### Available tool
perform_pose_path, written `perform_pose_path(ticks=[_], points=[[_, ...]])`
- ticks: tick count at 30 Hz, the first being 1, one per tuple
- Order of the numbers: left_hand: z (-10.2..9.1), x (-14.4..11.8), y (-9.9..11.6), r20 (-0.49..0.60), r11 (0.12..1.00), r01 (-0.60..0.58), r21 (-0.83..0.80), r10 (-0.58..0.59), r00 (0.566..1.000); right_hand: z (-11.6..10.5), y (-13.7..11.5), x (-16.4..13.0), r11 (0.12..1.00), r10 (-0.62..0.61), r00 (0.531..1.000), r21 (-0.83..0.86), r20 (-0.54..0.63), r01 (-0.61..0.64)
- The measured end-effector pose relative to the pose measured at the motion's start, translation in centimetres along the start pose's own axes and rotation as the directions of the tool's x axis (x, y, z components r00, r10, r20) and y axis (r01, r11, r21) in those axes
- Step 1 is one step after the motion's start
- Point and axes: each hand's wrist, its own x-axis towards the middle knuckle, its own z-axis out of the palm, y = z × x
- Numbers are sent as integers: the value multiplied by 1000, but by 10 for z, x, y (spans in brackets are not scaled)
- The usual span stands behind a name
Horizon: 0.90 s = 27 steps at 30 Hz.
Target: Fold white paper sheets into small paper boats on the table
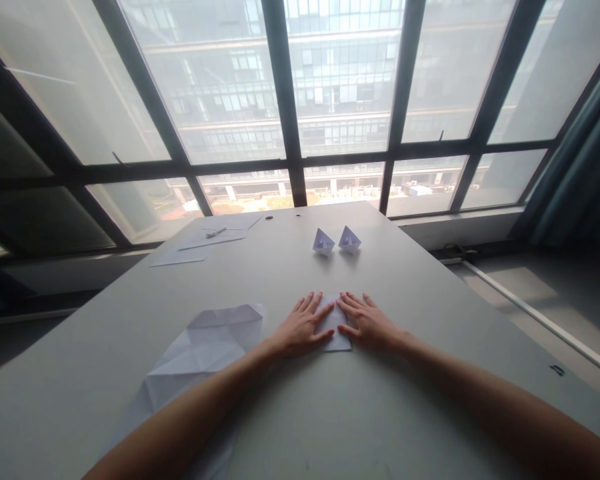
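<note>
A small folded sheet of white paper [338,341] lies flat on the table in front of me. My left hand [304,325] rests palm down on its left side, fingers spread. From the other side my right hand [369,321] presses on the paper's right part, its fingers stretched out too. Parts of the paper are hidden beneath both hands. Beyond them stand two folded paper boats, the left boat [323,243] and the right boat [349,241], side by side.
Under and beside my left forearm lies a large creased sheet of paper [200,350]. Flat white sheets [190,255] lie at the table's far left, with a small white object [216,233] on top. The white table [420,387] ends before tall windows.
</note>
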Motion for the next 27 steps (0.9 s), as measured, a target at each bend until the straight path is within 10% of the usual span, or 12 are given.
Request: perform_pose_path(ticks=[27], points=[[8,6,-6,-235,995,90,-42,-97,967,-2,1,1,999,-32,999,-34,14,32]])
